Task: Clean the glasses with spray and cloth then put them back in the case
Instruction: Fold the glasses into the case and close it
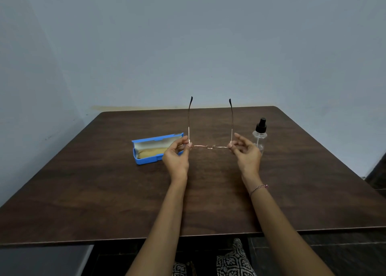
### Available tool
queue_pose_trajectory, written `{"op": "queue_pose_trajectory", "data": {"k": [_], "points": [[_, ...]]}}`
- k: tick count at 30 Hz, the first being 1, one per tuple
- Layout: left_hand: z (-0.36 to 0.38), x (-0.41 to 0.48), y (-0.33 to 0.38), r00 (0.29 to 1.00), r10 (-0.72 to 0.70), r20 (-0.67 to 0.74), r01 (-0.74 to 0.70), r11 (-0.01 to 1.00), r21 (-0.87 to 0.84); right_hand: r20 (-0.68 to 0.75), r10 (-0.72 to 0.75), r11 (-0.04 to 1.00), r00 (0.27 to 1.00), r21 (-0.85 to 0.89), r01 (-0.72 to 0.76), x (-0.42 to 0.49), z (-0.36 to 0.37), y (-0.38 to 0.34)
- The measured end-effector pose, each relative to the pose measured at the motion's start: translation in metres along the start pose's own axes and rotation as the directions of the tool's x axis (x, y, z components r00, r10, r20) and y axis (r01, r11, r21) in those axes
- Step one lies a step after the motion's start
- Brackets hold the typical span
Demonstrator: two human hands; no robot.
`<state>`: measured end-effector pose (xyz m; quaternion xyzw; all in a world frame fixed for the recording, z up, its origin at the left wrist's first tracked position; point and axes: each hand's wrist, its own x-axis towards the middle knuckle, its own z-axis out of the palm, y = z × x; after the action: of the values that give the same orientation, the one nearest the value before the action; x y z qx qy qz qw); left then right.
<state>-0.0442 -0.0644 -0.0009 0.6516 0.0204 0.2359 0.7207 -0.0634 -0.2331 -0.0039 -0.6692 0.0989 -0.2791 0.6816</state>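
I hold the glasses (210,146) above the middle of the brown table (104,192), arms unfolded and pointing away from me. My left hand (177,156) pinches the frame's left corner between thumb and fingertips; my right hand (246,154) pinches the right corner likewise, its other fingers spread. The blue case (146,160) lies open on the table just behind my left hand, a yellow cloth (151,152) inside it. The clear spray bottle (259,136) stands upright just beyond my right hand.
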Motion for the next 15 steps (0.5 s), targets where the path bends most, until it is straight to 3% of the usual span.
{"op": "queue_pose_trajectory", "data": {"k": [6, 12, 15], "points": [[0.0003, 0.0001, -0.001, 0.999, -0.053, 0.013, 0.053, 0.999, -0.01, 0.024, 0.029, 1.0, 0.999, 0.003, -0.029, 0.0018, -0.002, 0.0021], [0.0005, -0.0021, 0.0019, 0.998, -0.057, 0.018, 0.056, 0.998, 0.023, 0.056, -0.133, 0.95, 0.99, -0.276, 0.143, 0.002, -0.0005, 0.0018], [0.0007, -0.0017, 0.0025, 0.999, -0.046, 0.019, 0.045, 0.998, 0.043, 0.068, -0.189, 0.928, 0.98, -0.313, 0.201, 0.0011, -0.0003, -0.0004]]}}
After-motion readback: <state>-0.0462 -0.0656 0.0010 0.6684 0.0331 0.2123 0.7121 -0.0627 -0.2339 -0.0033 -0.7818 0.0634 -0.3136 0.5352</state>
